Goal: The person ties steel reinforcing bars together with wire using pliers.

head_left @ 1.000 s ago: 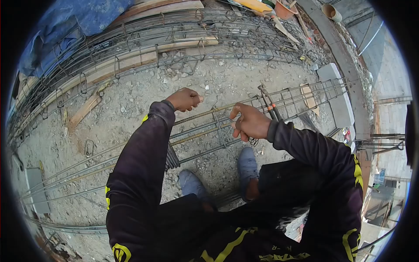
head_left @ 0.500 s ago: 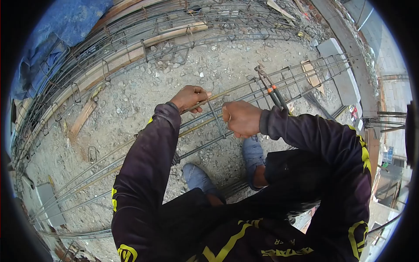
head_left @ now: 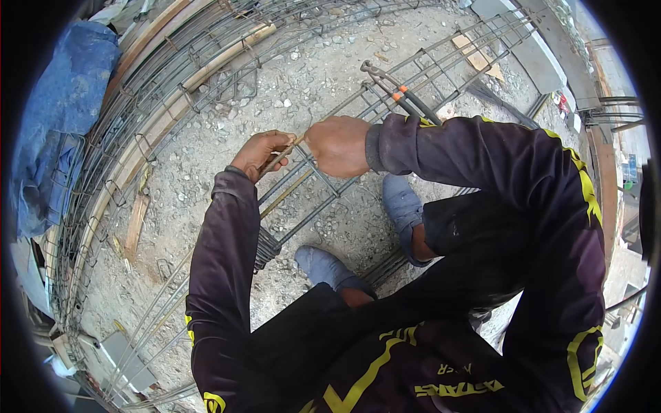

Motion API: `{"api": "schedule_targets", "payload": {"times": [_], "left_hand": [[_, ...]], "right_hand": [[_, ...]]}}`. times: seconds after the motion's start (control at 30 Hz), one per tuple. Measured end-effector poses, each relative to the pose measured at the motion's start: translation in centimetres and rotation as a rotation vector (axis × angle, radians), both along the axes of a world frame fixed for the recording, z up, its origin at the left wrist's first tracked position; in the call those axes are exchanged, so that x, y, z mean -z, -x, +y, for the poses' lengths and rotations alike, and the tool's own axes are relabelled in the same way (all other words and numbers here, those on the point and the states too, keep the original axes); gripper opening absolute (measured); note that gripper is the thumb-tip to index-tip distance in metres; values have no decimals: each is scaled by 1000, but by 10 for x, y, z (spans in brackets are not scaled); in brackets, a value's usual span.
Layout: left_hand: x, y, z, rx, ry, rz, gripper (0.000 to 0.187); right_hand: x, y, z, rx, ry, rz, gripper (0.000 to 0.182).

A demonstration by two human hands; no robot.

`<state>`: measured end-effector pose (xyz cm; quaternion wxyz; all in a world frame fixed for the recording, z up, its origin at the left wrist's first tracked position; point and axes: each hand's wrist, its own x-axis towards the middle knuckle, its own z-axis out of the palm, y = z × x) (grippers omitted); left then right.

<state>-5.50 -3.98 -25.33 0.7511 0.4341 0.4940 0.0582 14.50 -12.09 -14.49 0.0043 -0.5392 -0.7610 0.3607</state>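
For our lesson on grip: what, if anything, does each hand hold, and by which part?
Left hand: a bar, partway along its length. Right hand: cannot tell; fingers hidden.

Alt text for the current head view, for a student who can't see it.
A person's left hand curls around a bar of a long rebar frame, the right hand close beside it. An orange-banded tool lies across the frame; a blue tarp lies far left.

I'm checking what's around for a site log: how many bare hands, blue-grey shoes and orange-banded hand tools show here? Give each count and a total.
Bare hands: 2 (left hand, right hand)
Blue-grey shoes: 2 (left shoe, right shoe)
Orange-banded hand tool: 1
Total: 5
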Motion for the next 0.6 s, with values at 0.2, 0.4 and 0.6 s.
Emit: {"api": "schedule_targets", "payload": {"times": [0.2, 0.4, 0.6], "left_hand": [[-5, -1, 0, 47, -20, 50, 34], [-2, 4, -1, 24, -30, 11, 31], [-1, 7, -5, 37, -83, 32, 34]], "right_hand": [[9, 5, 2, 11, -32, 4, 19], [-14, 13, 9, 193, 515, 16, 15], [-8, 12, 11, 191, 477, 72, 21]]}}
